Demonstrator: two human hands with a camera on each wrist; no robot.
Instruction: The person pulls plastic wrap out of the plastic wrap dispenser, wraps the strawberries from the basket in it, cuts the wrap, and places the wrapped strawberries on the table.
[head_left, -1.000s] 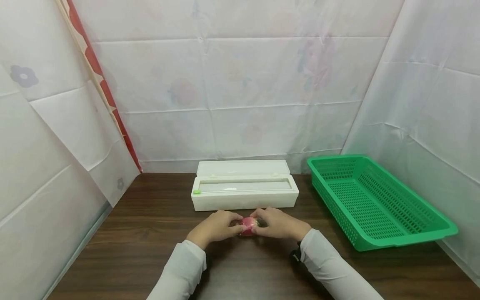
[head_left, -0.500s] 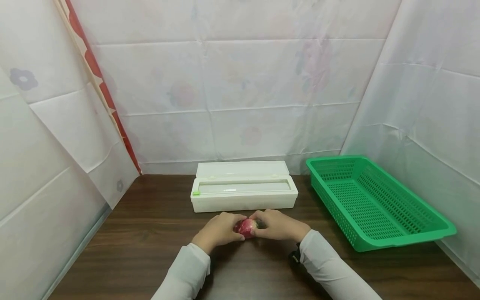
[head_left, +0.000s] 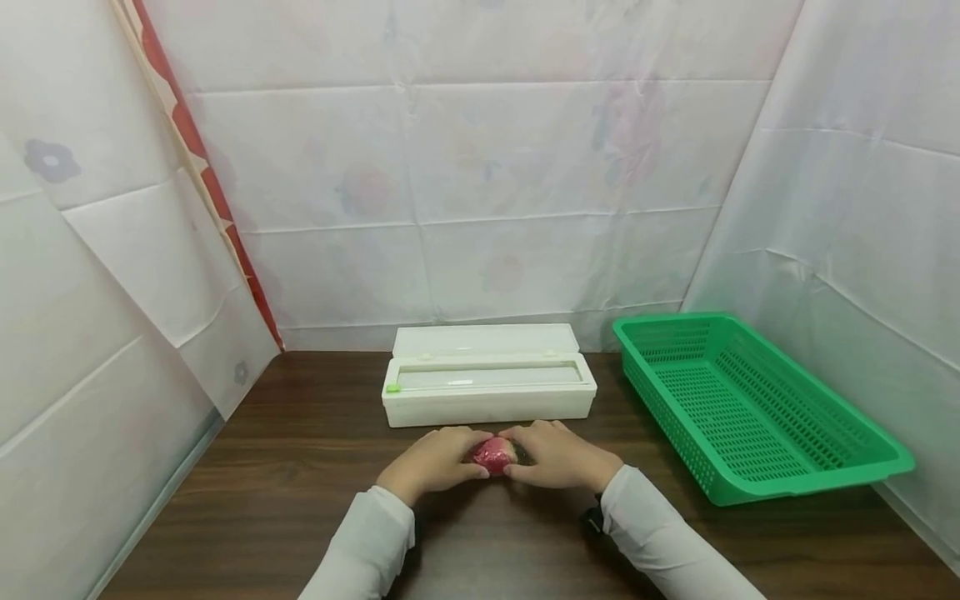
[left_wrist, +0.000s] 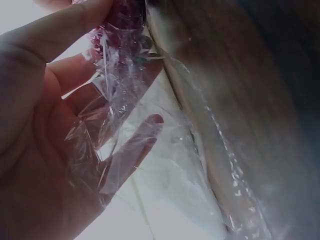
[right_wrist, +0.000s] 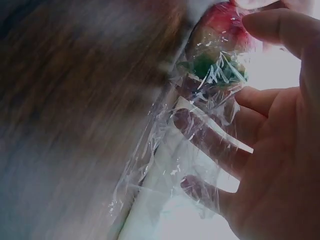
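Note:
A rounded red thing with a pale part and a green end is wrapped in clear plastic film. Its exact kind is blurred by the film. My left hand grips the wrapped thing from the left and my right hand from the right, thumbs at the near side. Loose film trails over the fingers in both wrist views. The green end shows in the right wrist view, beside the right thumb and fingers. Just beyond the hands stands a white cling film dispenser, its lid raised.
The dispenser carries a small green slider at its left end. A green perforated basket stands at the right on the dark wooden table. White patterned sheets enclose the back and sides.
The left thumb has come to the near side of the red thing, and more of its red surface shows. Both hands stay in about the same place; the dispenser and basket have not moved.

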